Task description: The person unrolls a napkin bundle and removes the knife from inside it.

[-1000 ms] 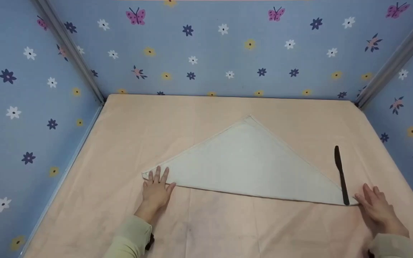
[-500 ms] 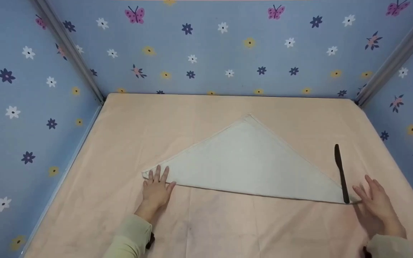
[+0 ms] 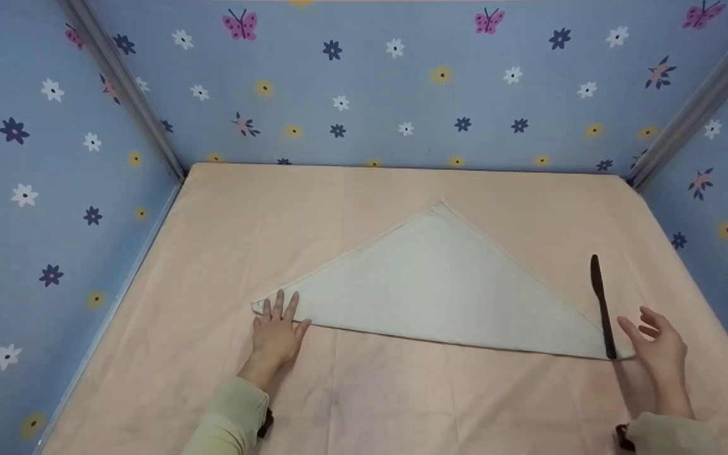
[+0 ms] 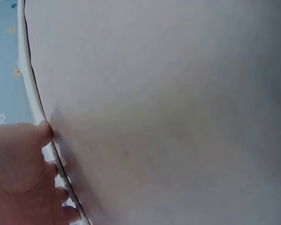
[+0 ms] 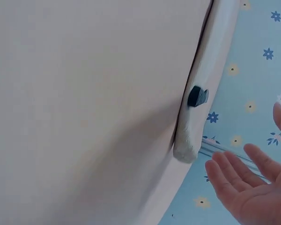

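Note:
A pale cloth [image 3: 433, 284] lies folded into a triangle, its long folded edge toward me and its peak toward the back. My left hand [image 3: 277, 338] rests flat on its left corner, fingers spread; in the left wrist view the thumb and fingertips of that hand [image 4: 18, 173] meet the folded edge. Across the right corner lies a dark knife [image 3: 601, 309], one end at the fold. Just right of the knife, my right hand [image 3: 661, 347] is raised with loosely bent fingers and nothing in it. The right wrist view shows this hand [image 5: 253, 192] apart from the cloth.
A peach tablecloth [image 3: 364, 404] covers the table, with some creases near the front. Blue panels with flowers and butterflies [image 3: 376, 82] stand at the back and both sides, joined by grey posts [image 3: 130, 95].
My right hand has lifted off the cloth's right corner and turned, moving slightly up and inward toward the knife. The left hand, cloth and knife have stayed in place.

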Tool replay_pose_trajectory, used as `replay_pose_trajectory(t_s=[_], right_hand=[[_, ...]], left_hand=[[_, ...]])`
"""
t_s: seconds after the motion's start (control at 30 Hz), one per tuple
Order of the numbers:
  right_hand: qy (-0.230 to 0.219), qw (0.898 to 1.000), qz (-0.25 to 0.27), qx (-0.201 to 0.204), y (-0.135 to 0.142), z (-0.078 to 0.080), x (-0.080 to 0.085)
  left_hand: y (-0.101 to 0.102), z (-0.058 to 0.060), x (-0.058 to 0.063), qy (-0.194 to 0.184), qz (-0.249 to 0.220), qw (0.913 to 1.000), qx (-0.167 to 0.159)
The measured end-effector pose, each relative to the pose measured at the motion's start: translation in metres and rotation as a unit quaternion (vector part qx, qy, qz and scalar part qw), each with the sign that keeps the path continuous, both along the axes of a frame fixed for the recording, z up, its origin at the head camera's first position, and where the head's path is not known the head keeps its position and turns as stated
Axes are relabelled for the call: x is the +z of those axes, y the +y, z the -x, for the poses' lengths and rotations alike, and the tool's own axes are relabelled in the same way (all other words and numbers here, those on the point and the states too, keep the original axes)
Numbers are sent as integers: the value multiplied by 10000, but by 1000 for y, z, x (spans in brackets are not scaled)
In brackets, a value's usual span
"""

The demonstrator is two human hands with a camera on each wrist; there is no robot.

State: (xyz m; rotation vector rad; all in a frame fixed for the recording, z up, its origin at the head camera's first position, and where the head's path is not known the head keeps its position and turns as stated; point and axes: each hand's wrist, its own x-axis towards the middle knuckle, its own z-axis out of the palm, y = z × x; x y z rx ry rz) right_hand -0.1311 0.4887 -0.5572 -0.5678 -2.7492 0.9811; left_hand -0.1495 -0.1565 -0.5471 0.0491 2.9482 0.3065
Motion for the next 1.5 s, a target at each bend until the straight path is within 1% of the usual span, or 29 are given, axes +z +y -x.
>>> replay_pose_trajectory(t_s=[0.03,0.1,0.17,0.2,0.23,0.33,0.4,0.43,0.57,0.67,0.73,0.83,0.93,1.03,1.1,1.2,1.27,1.4,1.5], right_hand=[[-5,9997,211,-118,-1,0,0],[-115,9970,657,-401,-6,0,5],[-137,9916,1084,-694,-11,-1,11],[-121,9872,1352,-833,-9,1,9],[-71,9795,1770,-955,-7,2,7],[168,9545,2714,-1223,-3,5,2],[134,9391,3118,-1440,-7,5,7],[110,9331,3255,-1522,-14,3,15],[-257,9373,3114,-1546,-37,-5,46],[-456,9394,3072,-1453,-47,-9,60],[-593,9390,3053,-1466,-49,-9,63],[-784,9420,2888,-1516,-48,-7,62],[-887,9454,2683,-1622,-45,-2,55],[-978,9477,2558,-1641,-41,1,48],[-1035,9468,2539,-1682,-37,4,43],[-1149,9474,2524,-1600,-32,6,38],[-1233,9464,2498,-1633,-31,7,37],[-1303,9492,2412,-1548,-35,6,42],[-1341,9533,2284,-1451,-38,6,45]], left_hand=[[0,0,0,-3,1,10000,-2],[0,0,0,-10,-10,10000,0],[0,0,1,-19,-23,10000,2],[0,-1,1,-23,-34,10000,4],[0,-1,1,-27,-41,10000,8],[0,-1,1,-42,-38,10000,17],[0,-1,1,-50,-39,10000,22],[0,-1,1,-48,-43,10000,19],[-1,-1,1,-83,-50,9999,26],[-1,0,1,-105,-41,9999,45],[-1,0,1,-104,-29,9999,55],[-1,1,1,-86,-18,9999,60],[0,1,1,-87,-9,9999,68],[0,1,1,-98,9,9999,78],[0,1,0,-113,13,9999,86],[0,1,0,-139,-9,9998,105],[0,1,0,-155,-20,9998,113],[0,1,0,-166,-39,9998,127],[0,0,0,-148,-55,9998,126]])
